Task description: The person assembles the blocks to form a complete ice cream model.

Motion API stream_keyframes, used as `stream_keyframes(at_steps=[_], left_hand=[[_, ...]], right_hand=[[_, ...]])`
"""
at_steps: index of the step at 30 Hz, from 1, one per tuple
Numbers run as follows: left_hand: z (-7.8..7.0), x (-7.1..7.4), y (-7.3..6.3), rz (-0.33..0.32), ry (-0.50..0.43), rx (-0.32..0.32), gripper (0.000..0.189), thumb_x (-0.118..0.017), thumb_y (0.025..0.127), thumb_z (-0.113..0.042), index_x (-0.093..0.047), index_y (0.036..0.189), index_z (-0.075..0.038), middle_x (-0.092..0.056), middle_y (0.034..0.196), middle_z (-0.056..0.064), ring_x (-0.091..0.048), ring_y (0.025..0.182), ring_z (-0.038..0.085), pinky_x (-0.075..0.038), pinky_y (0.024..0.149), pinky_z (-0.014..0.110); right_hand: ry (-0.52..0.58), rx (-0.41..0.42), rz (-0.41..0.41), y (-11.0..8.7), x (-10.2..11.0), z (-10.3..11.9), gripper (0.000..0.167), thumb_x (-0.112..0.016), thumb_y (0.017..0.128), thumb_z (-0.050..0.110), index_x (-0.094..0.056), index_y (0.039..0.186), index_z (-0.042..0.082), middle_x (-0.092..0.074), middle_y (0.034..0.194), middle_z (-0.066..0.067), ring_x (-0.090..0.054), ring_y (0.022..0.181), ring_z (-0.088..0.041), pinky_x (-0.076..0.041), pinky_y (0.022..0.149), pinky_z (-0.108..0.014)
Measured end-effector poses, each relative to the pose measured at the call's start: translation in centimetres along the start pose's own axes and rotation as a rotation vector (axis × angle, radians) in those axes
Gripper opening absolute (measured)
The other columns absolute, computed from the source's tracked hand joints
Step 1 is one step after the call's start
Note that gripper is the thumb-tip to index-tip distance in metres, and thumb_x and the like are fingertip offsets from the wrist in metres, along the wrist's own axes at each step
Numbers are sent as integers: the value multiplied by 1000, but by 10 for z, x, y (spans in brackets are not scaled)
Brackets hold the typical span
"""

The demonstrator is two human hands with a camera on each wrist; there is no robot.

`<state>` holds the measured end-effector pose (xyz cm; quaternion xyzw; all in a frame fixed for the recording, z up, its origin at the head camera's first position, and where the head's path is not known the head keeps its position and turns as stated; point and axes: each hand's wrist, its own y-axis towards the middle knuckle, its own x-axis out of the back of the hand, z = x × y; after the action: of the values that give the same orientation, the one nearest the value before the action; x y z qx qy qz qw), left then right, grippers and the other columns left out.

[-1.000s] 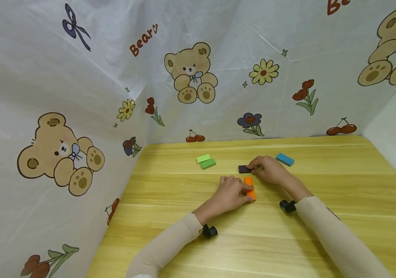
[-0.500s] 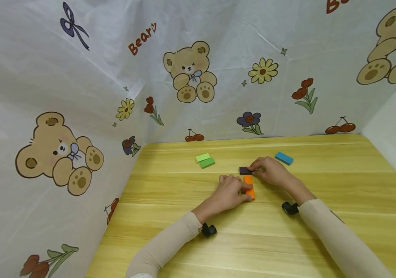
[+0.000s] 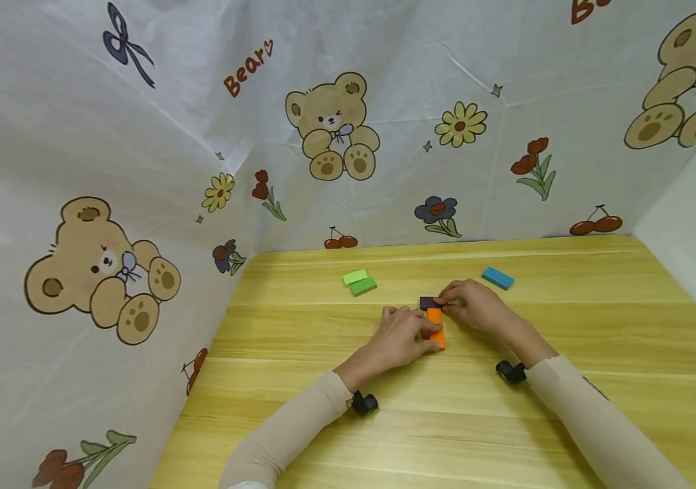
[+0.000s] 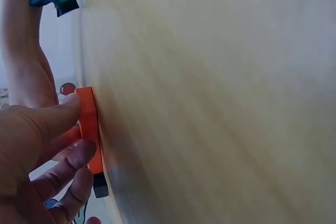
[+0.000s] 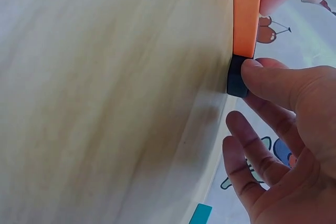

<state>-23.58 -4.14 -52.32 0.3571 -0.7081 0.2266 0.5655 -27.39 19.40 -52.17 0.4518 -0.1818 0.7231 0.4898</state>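
Nearest, a person's two beige sleeves: left sleeve and right sleeve reach in over the bench, a small black device at each wrist. Left hand is narrow, pinching the orange block between thumb and fingers, thumb close to its near end. Block lies flat, long side running away from the person. Its far end meets the dark block, which lies crosswise; right wrist view shows the two touching. Right hand also narrow, thumb and a finger holding the dark block by its right end; two other fingers curve loosely, off the block. Further out, left: green block and, just behind it, light green block, offset side by side, seemingly in contact. Right, beyond the right hand and apart from it: blue block, set at a slant. Farthest, behind the bench edge, white cloth printed with bears, flowers, cherries.
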Motion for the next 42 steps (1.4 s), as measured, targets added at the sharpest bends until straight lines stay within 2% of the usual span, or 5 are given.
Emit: stream_keyframes(at_steps=[7,15,28,33,42], left_hand=[[9,-2,7,12,-33,2,31,-70,102,-55,-78,129,-42,-67,126,-10,-51,109,12,-37,94,35],[15,2,18,76,-81,12,20,-73,100,-52,-77,117,-43,-47,169,-7,-37,150,27,-38,111,46],[13,3,16,87,-84,38,18,-72,101,-52,-75,117,-44,-46,171,-7,-40,149,29,-37,107,45],[14,1,16,81,-82,28,18,-72,101,-52,-75,117,-45,-45,171,-8,-39,151,29,-37,109,46],[14,1,14,79,-77,39,17,-73,101,-52,-75,117,-45,-44,172,-10,-38,152,29,-37,108,45]], right_hand=[[-21,3,5,0,0,0,19,-78,97,7,-85,115,10,-81,119,-9,-73,114,-37,-56,104,-60],[-9,1,5,-2,0,-2,20,-77,98,6,-85,116,10,-80,120,-8,-73,114,-36,-57,103,-59],[31,30,41,-7,8,-5,25,-72,102,6,-80,126,6,-77,130,-15,-70,122,-41,-55,105,-62],[11,-99,-28,-13,19,-20,36,-71,105,15,-71,140,8,-71,139,-19,-68,121,-41,-56,100,-64],[-90,-345,-112,-30,53,-59,43,-65,108,24,-65,146,6,-54,154,-31,-50,136,-61,-44,107,-77]])
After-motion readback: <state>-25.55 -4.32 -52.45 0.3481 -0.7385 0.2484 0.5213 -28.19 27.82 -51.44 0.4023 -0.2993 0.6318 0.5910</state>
